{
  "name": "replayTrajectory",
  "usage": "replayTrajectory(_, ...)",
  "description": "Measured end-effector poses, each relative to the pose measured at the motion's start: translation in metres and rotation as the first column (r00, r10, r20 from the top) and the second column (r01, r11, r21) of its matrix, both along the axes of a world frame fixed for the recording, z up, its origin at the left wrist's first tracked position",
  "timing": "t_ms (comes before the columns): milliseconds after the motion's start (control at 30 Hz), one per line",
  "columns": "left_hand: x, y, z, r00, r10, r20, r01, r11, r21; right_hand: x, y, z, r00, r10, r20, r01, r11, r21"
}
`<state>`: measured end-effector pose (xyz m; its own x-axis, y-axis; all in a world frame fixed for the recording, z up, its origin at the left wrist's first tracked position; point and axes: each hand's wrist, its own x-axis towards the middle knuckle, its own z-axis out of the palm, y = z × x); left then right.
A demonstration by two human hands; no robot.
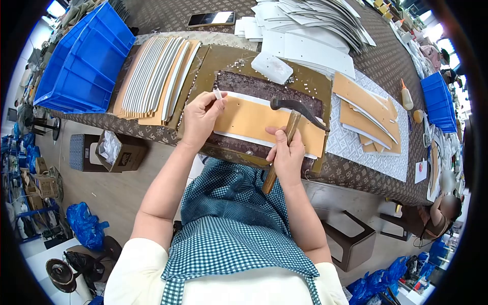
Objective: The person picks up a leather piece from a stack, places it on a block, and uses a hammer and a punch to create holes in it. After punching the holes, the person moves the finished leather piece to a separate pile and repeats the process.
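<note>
My right hand point(288, 156) is closed around the wooden handle of a hammer point(293, 125). The hammer's dark, curved metal head lies over the right part of a tan sheet point(249, 120). Between the fingertips of my left hand point(200, 118) is a small white cylindrical piece point(217, 93), at the sheet's left end; its lower end is hidden. A few small dark holes or marks show on the tan sheet. White sheet edges stick out beneath it, and all of this rests on a dark, worn pad point(244, 84).
A row of tan and white sheets point(157, 76) stands left, beside a blue bin point(84, 61). A translucent tray point(272, 67) and white scraps sit behind the pad. White sheets point(315, 53) lie at the back, tan pieces point(366, 114) at right. A person point(434, 221) is at far right.
</note>
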<state>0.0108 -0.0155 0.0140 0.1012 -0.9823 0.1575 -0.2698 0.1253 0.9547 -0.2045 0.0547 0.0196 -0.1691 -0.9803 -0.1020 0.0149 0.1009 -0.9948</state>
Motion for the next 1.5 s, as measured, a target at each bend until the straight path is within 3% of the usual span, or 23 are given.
replayTrajectory(167,-0.023,-0.013,-0.004,0.989,0.000,-0.150,0.002,1.000,0.015,-0.001,0.001,-0.001,1.000,-0.021,0.001,0.021,1.000,-0.007)
replayTrajectory(533,-0.025,-0.016,-0.003,0.998,-0.057,0.017,0.057,0.997,-0.052,-0.003,0.000,0.001,1.000,0.000,0.017,0.000,1.000,0.019)
replayTrajectory(633,-0.022,-0.019,-0.007,0.986,-0.077,0.145,0.099,0.983,-0.153,-0.013,-0.008,0.014,0.991,0.126,0.038,-0.129,0.986,0.107)
replayTrajectory(667,-0.022,-0.020,-0.008,0.981,-0.074,0.181,0.110,0.973,-0.202,-0.017,-0.014,0.026,0.982,0.188,-0.007,-0.187,0.979,0.080)
replayTrajectory(733,-0.023,-0.020,-0.008,0.975,-0.068,0.213,0.120,0.963,-0.240,-0.019,-0.032,0.077,0.908,0.283,-0.308,-0.298,0.954,-0.003)
replayTrajectory(800,-0.023,-0.020,-0.007,0.977,-0.066,0.204,0.111,0.970,-0.218,-0.012,-0.045,0.135,0.921,0.264,-0.287,-0.315,0.938,-0.146)
replayTrajectory(867,-0.024,-0.020,-0.005,0.972,-0.057,0.227,0.113,0.963,-0.245,-0.003,-0.050,0.181,0.946,0.292,-0.142,-0.325,0.837,-0.441)
replayTrajectory(900,-0.023,-0.020,-0.005,0.969,-0.048,0.242,0.112,0.960,-0.258,0.003,-0.056,0.193,0.941,0.269,-0.205,-0.338,0.729,-0.595)
replayTrajectory(1000,-0.023,-0.020,-0.003,0.965,-0.039,0.259,0.111,0.957,-0.269,0.019,-0.064,0.188,0.963,0.205,-0.176,-0.270,0.702,-0.659)
replayTrajectory(1033,-0.024,-0.020,-0.004,0.969,-0.039,0.244,0.110,0.952,-0.285,0.012,-0.068,0.164,0.917,0.159,-0.365,-0.345,0.776,-0.529)
replayTrajectory(1067,-0.024,-0.020,-0.006,0.973,-0.042,0.228,0.111,0.947,-0.300,0.010,-0.071,0.147,0.686,0.127,-0.717,-0.490,0.809,-0.325)
replayTrajectory(1133,-0.022,-0.022,-0.013,0.966,-0.049,0.254,0.129,0.944,-0.305,0.001,-0.072,0.125,0.349,0.316,-0.882,-0.497,0.861,0.112)
replayTrajectory(1267,-0.023,-0.025,-0.010,0.961,-0.031,0.274,0.123,0.938,-0.325,-0.006,-0.068,0.187,0.586,0.392,-0.709,-0.437,0.890,0.131)
replayTrajectory(1300,-0.022,-0.025,-0.011,0.960,-0.032,0.277,0.127,0.936,-0.330,0.001,-0.061,0.208,0.780,0.301,-0.549,-0.407,0.910,-0.079)
replayTrajectory(1367,-0.023,-0.024,-0.011,0.961,-0.040,0.273,0.132,0.936,-0.327,0.018,-0.053,0.242,0.928,0.082,-0.363,-0.253,0.855,-0.454)
replayTrajectory(1400,-0.023,-0.023,-0.011,0.963,-0.041,0.267,0.129,0.937,-0.323,0.019,-0.055,0.250,0.938,0.074,-0.338,-0.246,0.827,-0.505)
replayTrajectory(1500,-0.023,-0.023,-0.010,0.964,-0.046,0.263,0.130,0.941,-0.312,0.018,-0.065,0.206,0.960,0.095,-0.262,-0.241,0.756,-0.608)
